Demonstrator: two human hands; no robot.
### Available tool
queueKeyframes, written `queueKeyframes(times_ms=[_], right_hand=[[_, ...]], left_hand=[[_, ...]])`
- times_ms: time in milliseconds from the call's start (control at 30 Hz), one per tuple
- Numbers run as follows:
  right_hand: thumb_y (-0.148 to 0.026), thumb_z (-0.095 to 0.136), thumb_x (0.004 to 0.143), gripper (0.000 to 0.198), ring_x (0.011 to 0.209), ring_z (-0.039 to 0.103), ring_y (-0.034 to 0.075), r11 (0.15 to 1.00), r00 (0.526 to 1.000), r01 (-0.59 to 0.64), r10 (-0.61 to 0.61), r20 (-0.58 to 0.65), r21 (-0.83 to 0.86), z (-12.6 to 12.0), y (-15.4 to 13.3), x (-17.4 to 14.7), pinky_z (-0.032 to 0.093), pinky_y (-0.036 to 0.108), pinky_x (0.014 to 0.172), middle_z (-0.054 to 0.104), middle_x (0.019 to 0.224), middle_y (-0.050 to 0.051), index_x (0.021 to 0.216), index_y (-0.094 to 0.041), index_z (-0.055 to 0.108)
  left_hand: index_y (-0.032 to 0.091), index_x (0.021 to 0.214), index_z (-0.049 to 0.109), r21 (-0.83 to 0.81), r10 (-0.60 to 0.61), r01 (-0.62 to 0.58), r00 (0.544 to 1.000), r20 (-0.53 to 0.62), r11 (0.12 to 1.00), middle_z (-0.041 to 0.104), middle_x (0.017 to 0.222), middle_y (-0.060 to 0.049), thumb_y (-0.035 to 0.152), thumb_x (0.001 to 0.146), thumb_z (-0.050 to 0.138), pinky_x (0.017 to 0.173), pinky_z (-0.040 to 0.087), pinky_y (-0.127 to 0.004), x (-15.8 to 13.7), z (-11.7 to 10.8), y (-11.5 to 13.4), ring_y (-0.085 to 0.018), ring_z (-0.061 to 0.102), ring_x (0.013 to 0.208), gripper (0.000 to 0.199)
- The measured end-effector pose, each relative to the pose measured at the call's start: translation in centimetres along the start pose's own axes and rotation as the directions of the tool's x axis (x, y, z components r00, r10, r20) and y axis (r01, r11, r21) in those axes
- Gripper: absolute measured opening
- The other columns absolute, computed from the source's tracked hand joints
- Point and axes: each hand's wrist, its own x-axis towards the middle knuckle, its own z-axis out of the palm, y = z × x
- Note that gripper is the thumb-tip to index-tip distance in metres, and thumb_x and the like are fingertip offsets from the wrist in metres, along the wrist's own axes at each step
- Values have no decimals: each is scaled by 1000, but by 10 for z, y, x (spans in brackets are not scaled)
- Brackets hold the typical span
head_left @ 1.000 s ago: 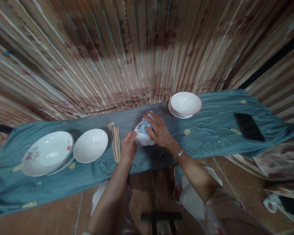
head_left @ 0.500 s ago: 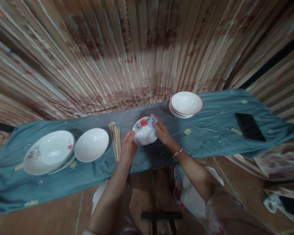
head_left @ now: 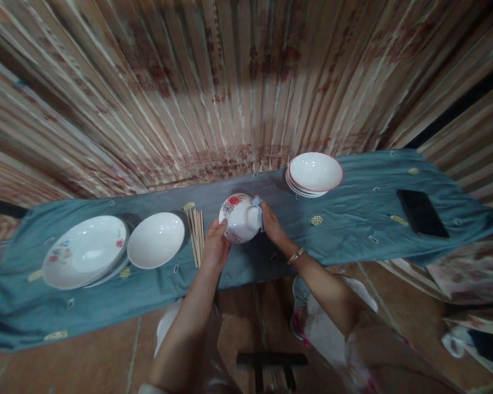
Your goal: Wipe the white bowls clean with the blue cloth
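A white bowl [head_left: 240, 219] with red and grey flowers is tipped on its side above the table, its foot turned to the right. My left hand [head_left: 216, 243] grips its rim from the left, thumb on the outer wall. My right hand [head_left: 273, 223] is closed on a light blue cloth [head_left: 257, 206], which it presses against the bowl by the foot. Part of the cloth is hidden behind the fingers. Just left of my left hand lies a row of wooden chopsticks [head_left: 196, 235].
Left on the teal tablecloth [head_left: 119, 306] are a stack of flowered plates [head_left: 84, 254] and a plain white bowl [head_left: 156, 241]. At the back right stand stacked red-rimmed bowls [head_left: 316, 172]; a black phone or tablet [head_left: 422, 213] lies further right. A curtain [head_left: 238, 109] hangs behind.
The bowl has turned so that its foot now faces right. My right hand and the cloth have moved from the upper wall to the foot. My left hand still holds the rim.
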Motion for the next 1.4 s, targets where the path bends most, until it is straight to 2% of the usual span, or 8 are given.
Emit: queueKeyframes(times_ms=[267, 400, 500, 733, 867, 1033, 1167, 1400], right_hand=[[-90, 28, 88, 101, 150, 45, 29, 998, 999, 31, -33, -31, -63, 12, -7, -22, 28, 48, 129, 53, 157, 16, 149, -14, 54], [-80, 26, 97, 88, 153, 41, 27, 985, 992, 120, -124, -25, -126, 16, -8, -31, 26, 50, 130, 50, 159, 16, 153, -15, 47], [-71, 25, 102, 84, 157, 34, 28, 958, 982, 189, -190, 13, -218, 19, -8, -40, 26, 52, 131, 42, 163, 21, 157, -9, 40], [-51, 31, 107, 75, 160, 24, 35, 845, 945, 325, -311, 105, -425, 31, 0, -64, 28, 65, 127, 29, 167, 29, 163, -2, 18], [-37, 30, 108, 68, 161, 17, 36, 747, 900, 428, -402, 167, -509, 33, -8, -76, 31, 66, 125, 23, 168, 30, 164, -3, 12], [-24, 36, 105, 65, 161, 10, 39, 591, 816, 566, -498, 292, -575, 32, -22, -81, 31, 67, 125, 21, 170, 29, 164, -7, 16], [-15, 40, 101, 65, 162, 11, 38, 496, 776, 614, -520, 357, -614, 31, -21, -76, 33, 67, 125, 28, 169, 26, 164, -8, 22], [-9, 44, 99, 60, 158, 29, 34, 343, 683, 710, -548, 484, -615, 32, -19, -71, 39, 59, 124, 44, 163, 16, 158, -15, 40]], left_hand=[[13, 96, 75, -157, -38, 32, 999, -38, 987, 81, 87, -7, 17, 80, 79, 93, 58, -36, 6, 0, -3, -20, 76, 79, 17], [10, 101, 75, -180, -78, 65, 995, -68, 982, 81, 91, -9, 14, 85, 73, 104, 55, -42, 8, -2, -3, -25, 77, 96, 17], [9, 103, 73, -197, -74, 54, 993, -95, 979, 81, 92, -11, 13, 86, 70, 108, 53, -44, 11, -4, -3, -27, 75, 106, 18], [10, 105, 74, -189, -46, 31, 996, -75, 982, 82, 97, -11, 17, 91, 64, 105, 54, -39, 17, -7, -1, -23, 77, 95, 19], [12, 110, 72, -202, -68, 45, 992, -111, 978, 81, 104, -12, 17, 96, 54, 107, 54, -37, 19, -5, 1, -24, 75, 109, 23], [12, 112, 71, -233, -78, 52, 992, -104, 971, 81, 102, -11, 17, 98, 52, 107, 53, -34, 23, -7, 0, -24, 72, 118, 25], [13, 110, 71, -255, -73, 55, 995, -65, 965, 81, 99, -9, 19, 98, 54, 101, 56, -29, 25, -13, -1, -19, 75, 108, 22], [14, 105, 71, -243, -75, 59, 995, -58, 968, 80, 94, -6, 13, 92, 63, 81, 57, -19, 18, -14, -1, -12, 75, 83, 15]])
